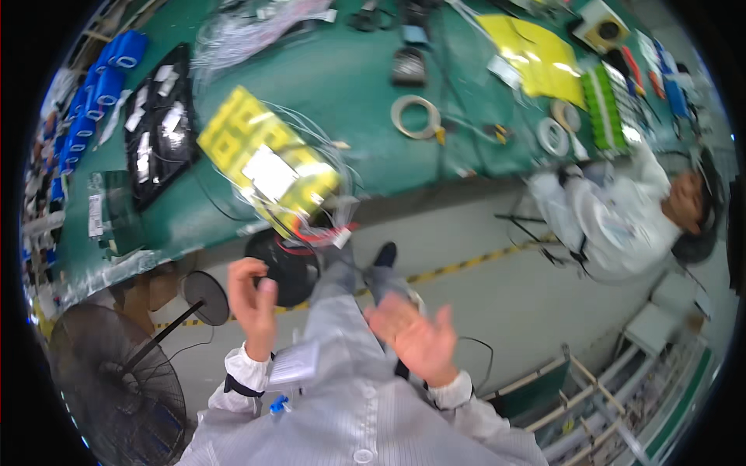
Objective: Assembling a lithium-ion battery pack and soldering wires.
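My left hand (253, 301) is raised off the table's near edge, fingers loosely bent and thumb apart, with nothing in it. Lower and to the right, my right hand (416, 335) is spread palm up, also holding nothing. Nearest to both hands is a yellow-wrapped pack (242, 133) with a white label (270, 174), lying at an angle on the green table (342, 85). Pale wires run round its right side, and a red wire (317, 239) hangs over the table edge. Neither hand touches the pack. Motion blurs the picture somewhat.
A black tray (160, 124) and blue cylinders (101, 89) are on the left. Tape rolls (416, 116), a yellow sheet (536, 58) and a green pack (602, 109) lie rightward. A fan (116, 380) stands lower left; a seated co-worker (614, 210) is at right.
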Demonstrator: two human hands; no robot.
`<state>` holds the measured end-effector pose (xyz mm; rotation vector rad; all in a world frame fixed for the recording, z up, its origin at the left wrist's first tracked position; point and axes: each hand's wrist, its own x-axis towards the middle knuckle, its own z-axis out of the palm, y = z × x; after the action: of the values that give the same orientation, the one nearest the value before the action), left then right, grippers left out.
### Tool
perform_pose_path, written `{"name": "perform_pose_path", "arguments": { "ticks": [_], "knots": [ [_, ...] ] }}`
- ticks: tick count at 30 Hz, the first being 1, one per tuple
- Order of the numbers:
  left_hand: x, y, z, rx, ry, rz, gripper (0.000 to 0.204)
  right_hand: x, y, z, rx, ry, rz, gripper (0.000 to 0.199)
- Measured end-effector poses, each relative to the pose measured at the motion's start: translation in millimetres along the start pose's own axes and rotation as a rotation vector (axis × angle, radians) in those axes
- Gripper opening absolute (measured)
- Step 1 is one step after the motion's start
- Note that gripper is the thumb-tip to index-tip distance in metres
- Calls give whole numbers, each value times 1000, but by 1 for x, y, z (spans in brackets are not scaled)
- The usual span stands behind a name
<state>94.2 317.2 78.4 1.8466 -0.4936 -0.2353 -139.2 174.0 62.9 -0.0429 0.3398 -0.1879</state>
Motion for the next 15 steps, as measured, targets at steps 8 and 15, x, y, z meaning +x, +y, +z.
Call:
{"name": "perform_pose_path", "arguments": {
  "ticks": [8, 15],
  "knots": [
    [-79, 155, 88, 110, -668, 659, 39, -38, -43, 113, 78, -117, -442, 105],
    [-93, 159, 96, 166, -767, 648, 36, -34, -39, 107, -236, -23, -482, 94]
  ]
}}
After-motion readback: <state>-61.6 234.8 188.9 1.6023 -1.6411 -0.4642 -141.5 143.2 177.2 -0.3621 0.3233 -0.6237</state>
